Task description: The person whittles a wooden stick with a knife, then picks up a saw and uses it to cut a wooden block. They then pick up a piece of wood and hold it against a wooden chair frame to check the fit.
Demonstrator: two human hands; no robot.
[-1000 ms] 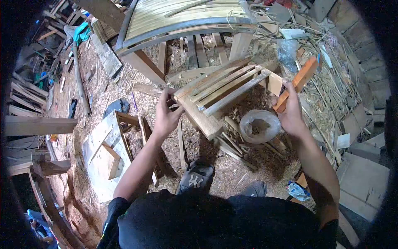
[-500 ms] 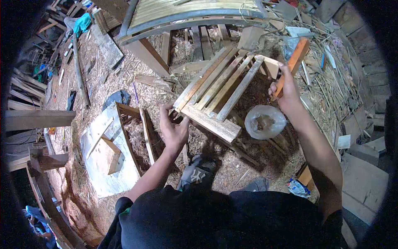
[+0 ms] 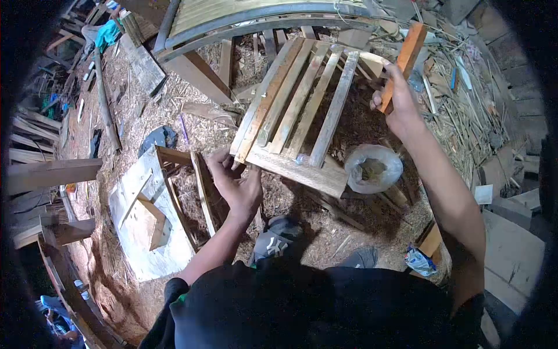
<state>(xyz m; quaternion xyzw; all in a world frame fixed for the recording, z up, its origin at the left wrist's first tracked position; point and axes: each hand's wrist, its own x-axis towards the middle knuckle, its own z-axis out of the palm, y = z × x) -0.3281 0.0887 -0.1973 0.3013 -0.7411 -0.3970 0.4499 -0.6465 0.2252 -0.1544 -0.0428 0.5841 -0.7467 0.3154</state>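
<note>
A slatted wooden frame (image 3: 302,96), several pale slats fixed across a thicker end board, is held tilted above the floor. My left hand (image 3: 235,183) grips its near left corner, fingers closed partly under the board. In my right hand (image 3: 401,104) is an orange-brown wooden block (image 3: 411,49), held upright along the palm. An index finger of that hand reaches the frame's far right corner and seems to touch it. Below the frame's right side sits a translucent plastic bag (image 3: 375,168) with its mouth open; its contents are not clear.
A slatted bench (image 3: 267,29) stands ahead. On the left lies a whitish panel structure (image 3: 139,209) with a wood offcut (image 3: 148,224) on it. Sawdust and scraps cover the floor. A blue-white packet (image 3: 419,260) lies at right, near my shoes (image 3: 279,235).
The slatted frame has turned, its far end swinging up and left and its slats now steeper. My right hand and the wooden block have moved slightly up; my left hand shifted slightly left.
</note>
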